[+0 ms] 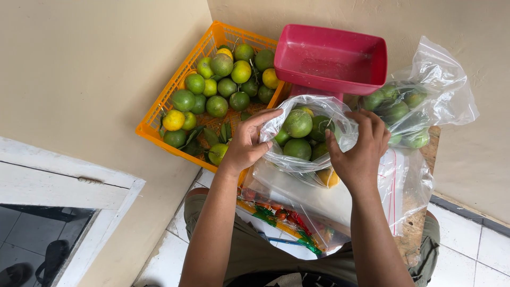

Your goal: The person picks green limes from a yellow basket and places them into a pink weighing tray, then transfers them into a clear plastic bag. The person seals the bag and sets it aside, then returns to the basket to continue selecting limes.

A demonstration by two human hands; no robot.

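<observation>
Now — bag of limes (305,135) between left hand (245,146), right hand (361,151)

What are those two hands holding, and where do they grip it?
Both the left hand and right hand hold a clear plastic bag of green citrus fruit, gripping its open top edge on either side.

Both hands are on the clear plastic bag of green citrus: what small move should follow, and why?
Probably gather the open mouth of the clear plastic bag shut: the left hand and right hand grip its rim, and it looks full.
</observation>
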